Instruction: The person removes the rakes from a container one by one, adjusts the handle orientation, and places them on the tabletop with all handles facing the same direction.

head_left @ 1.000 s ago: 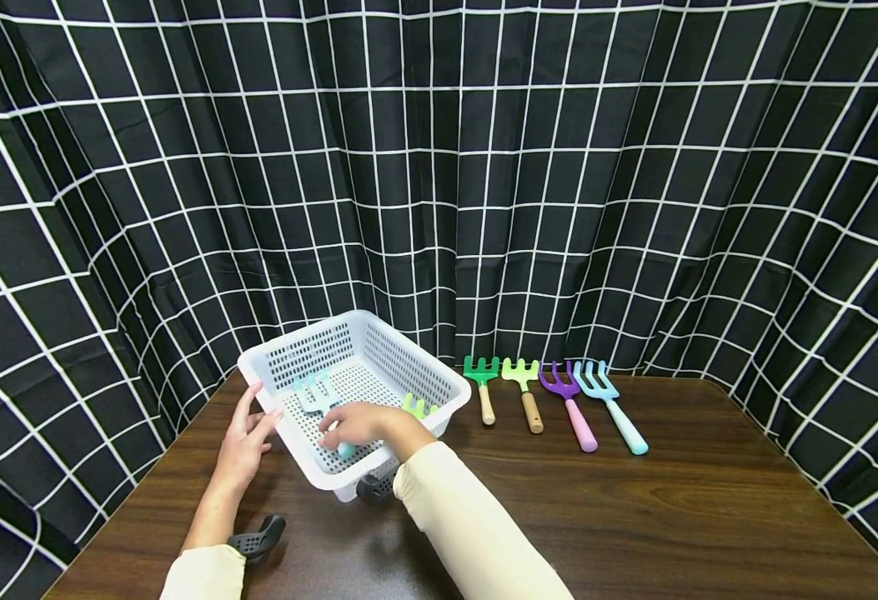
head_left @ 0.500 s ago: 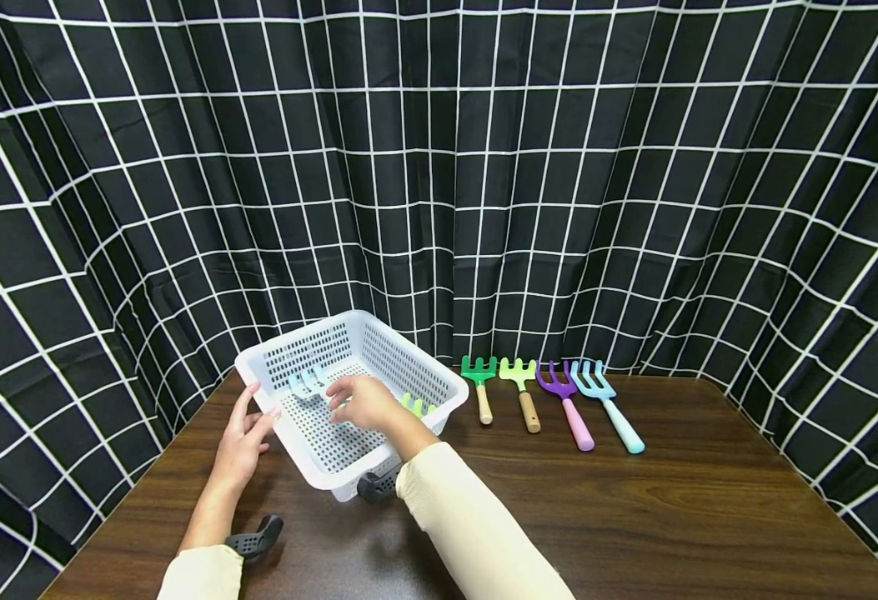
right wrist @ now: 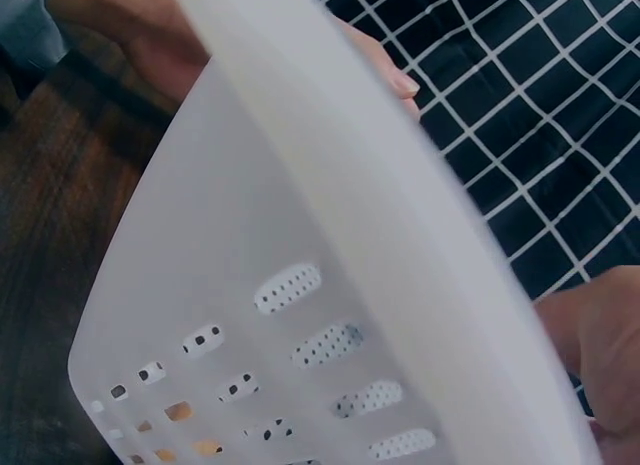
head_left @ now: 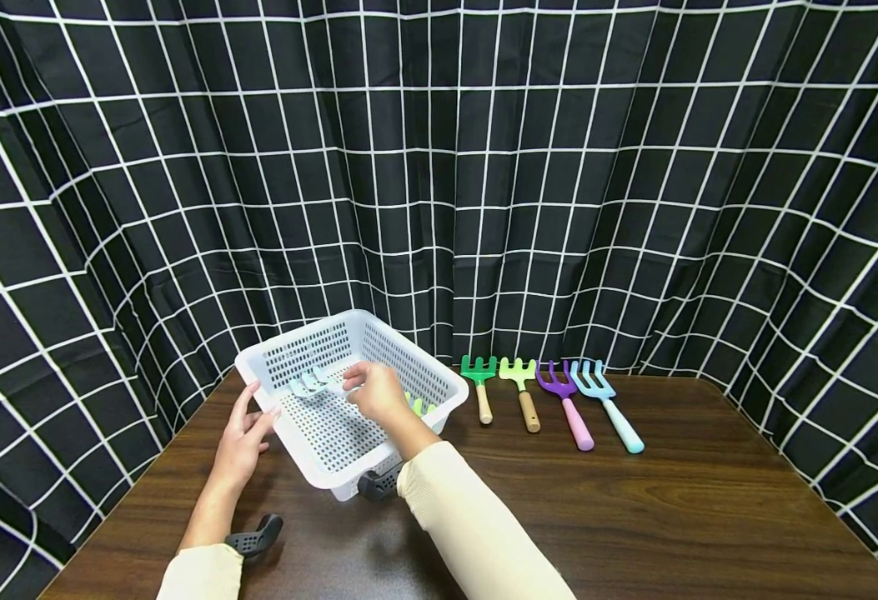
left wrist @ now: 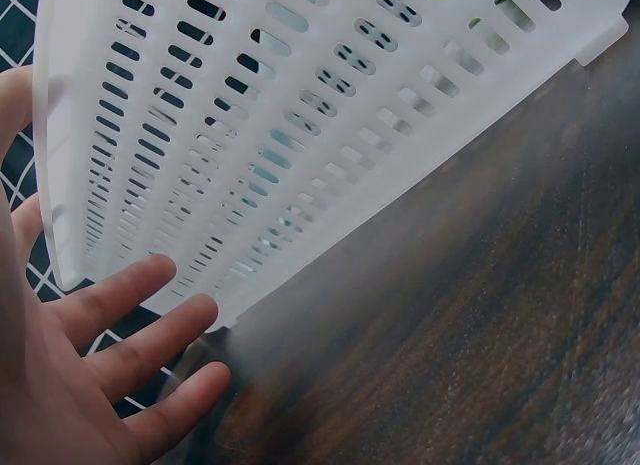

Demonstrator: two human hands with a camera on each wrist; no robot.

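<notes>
Black cloth point(head_left: 348, 125) with a white grid hung in loose folds behind a dark counter point(head_left: 671, 517), whose brown surface showed streaky wood grain. At the left, a person's left hand point(head_left: 239, 437) rested against the basket point(head_left: 333, 435), two fingertips at its left rim; the left wrist view showed other fingers apart and nearly straight outside the perforated wall. A black band point(head_left: 256, 537) circled that wrist, above a cream sleeve.

White and apparently plastic, the basket had sloping sides cut with rows of slots and a floor dotted with small holes. Inside, toward its left side, lay the blue fork point(head_left: 309, 384), its curved tines to the left and its long axis seemingly running right, toward the right hand point(head_left: 380, 396). That hand was the nearer one: the fork's head lay just left of its fingers, which were bent with their tips close together. They hid the handle's end, so I could not tell whether they held it.

Farther right inside the basket, partly hidden by the forearm, lime tines point(head_left: 418, 406) showed. Right of the basket, four forks lay in a row: a green fork point(head_left: 479, 373) and a lime fork point(head_left: 519, 376) with wood-coloured handles, a purple fork point(head_left: 558, 386) with a smooth pink one, and a sky-blue fork point(head_left: 600, 392) with a paler one.
</notes>
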